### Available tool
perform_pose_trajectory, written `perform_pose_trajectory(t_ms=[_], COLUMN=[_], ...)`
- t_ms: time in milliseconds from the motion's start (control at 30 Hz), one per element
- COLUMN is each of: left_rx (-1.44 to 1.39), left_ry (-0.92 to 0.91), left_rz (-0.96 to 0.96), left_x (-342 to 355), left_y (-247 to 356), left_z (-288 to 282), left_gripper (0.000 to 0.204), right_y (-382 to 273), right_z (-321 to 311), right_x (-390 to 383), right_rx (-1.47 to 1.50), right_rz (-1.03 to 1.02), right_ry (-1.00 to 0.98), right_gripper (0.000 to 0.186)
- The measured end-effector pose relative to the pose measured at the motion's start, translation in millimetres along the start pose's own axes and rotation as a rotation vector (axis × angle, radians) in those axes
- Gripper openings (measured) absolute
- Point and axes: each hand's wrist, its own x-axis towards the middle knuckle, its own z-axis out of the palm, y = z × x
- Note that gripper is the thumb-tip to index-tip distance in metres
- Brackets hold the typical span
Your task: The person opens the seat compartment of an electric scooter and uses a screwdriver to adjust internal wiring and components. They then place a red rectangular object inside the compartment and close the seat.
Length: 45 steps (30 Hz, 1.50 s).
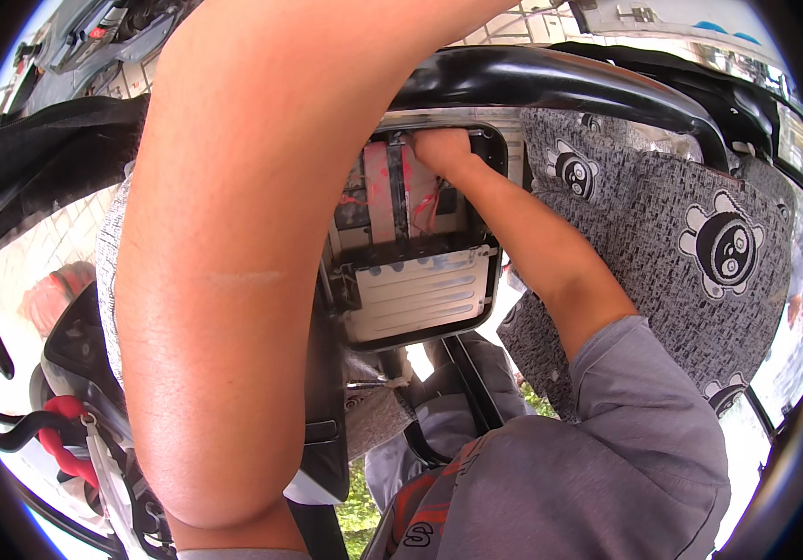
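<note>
My right hand (443,151) reaches into the upper part of a black-rimmed compartment (500,187). Its fingers are curled beside a dark upright strip (398,182) that runs between pale, red-marked surfaces (379,191); what they grip, if anything, is hidden. Below that opening, a pale ridged panel (420,297) sits in the black frame. Large and close, my bent left forearm (233,233) crosses the left half of the head view and covers the compartment's left side. It leaves past the top edge, so my left hand is out of sight.
A thick black rail (551,82) curves over the compartment. To the right are grey seat covers (663,224) with cartoon animal heads. At lower left, a red twisted band (67,431) hangs by a black curved bar (17,437). Pale paving (51,210) shows beyond the vehicle.
</note>
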Motion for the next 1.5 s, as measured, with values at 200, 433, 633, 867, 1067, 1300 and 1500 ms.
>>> perform_pose_trajectory(t_ms=[200, 433, 633, 867, 1067, 1300, 1500], left_rx=[-0.075, -0.087, -0.144, -0.101, -0.07, -0.042, -0.03], left_ry=[-0.03, -0.094, -0.098, -0.144, -0.122, -0.11, -0.109], left_rz=[-0.001, -0.074, -0.18, -0.224, -0.137, -0.081, -0.063], left_x=[-5.2, 1.8, -3.2, 0.8, -2.9, -3.9, -6.1], left_y=[-3.8, 8.2, 4.6, 13.6, 7.0, 4.6, 3.3], left_z=[-8.3, -11.0, -16.3, -16.8, -12.2, -9.9, -9.5], left_gripper=[0.028, 0.03, 0.03, 0.03, 0.03, 0.03, 0.03], right_y=[-1.9, -109.1, -94.2, -0.2, 2.0, 0.5, -5.6], right_z=[14.5, 71.7, 42.5, 1.4, 11.8, 21.9, 6.9], right_x=[-5.5, 33.9, -11.2, -9.6, -6.1, -6.1, -6.6], right_rx=[0.178, 2.312, 1.9, 0.278, 0.035, -0.02, 0.133], right_rz=[0.112, 1.333, 1.13, 0.269, 0.029, 0.025, 0.157], right_ry=[-0.058, 0.329, 0.074, -0.216, 0.164, 0.322, 0.127], right_gripper=[0.039, 0.043, 0.038, 0.042, 0.035, 0.034, 0.03])
